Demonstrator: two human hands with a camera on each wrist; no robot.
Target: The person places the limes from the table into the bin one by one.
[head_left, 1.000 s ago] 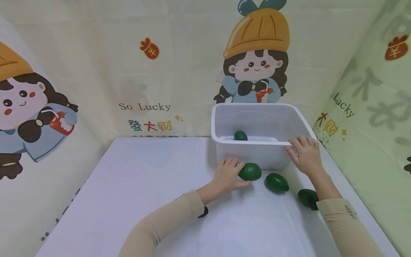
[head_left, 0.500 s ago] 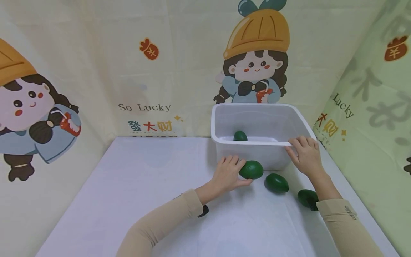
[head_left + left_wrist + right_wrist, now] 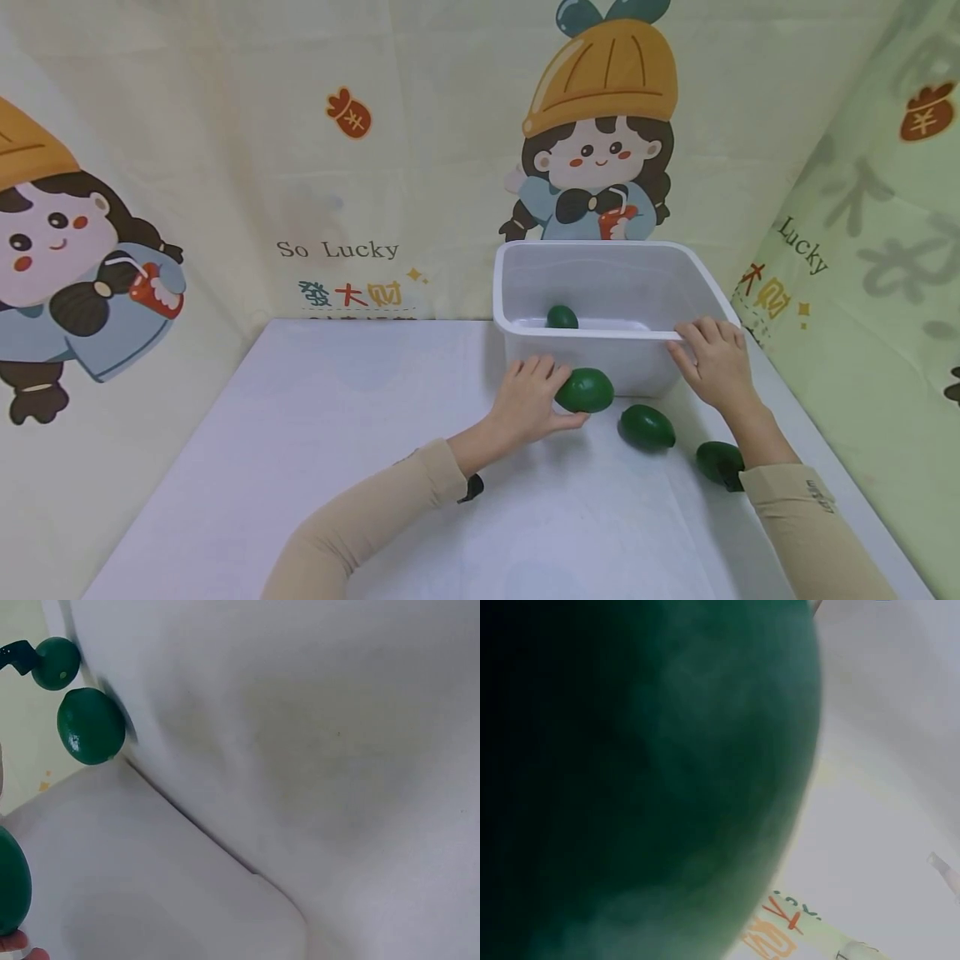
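Observation:
My left hand (image 3: 528, 402) pinches a lime (image 3: 586, 390) between thumb and fingers, in front of the white plastic bin (image 3: 585, 360). Part of that lime (image 3: 10, 881) shows at the left edge of the left wrist view, with fingertips (image 3: 13, 941) below it. With fingers hooked over the bin's front right rim, my right hand (image 3: 716, 362) holds the bin. A second lime (image 3: 562, 317) lies inside, toward the left. Two more sit on the table: one lime (image 3: 647, 427) before the bin, another (image 3: 718, 463) beside my right sleeve. A blurred lime (image 3: 652, 772) fills much of the right wrist view.
The white table (image 3: 360, 417) carries the bin at its back right. Printed cloth (image 3: 442, 150) hangs behind the table and along both sides. A dark wrist camera (image 3: 472, 488) shows at my left cuff.
My left hand has raised the lime slightly up and toward the bin's front wall. My right hand stays on the rim, and the other limes have not moved.

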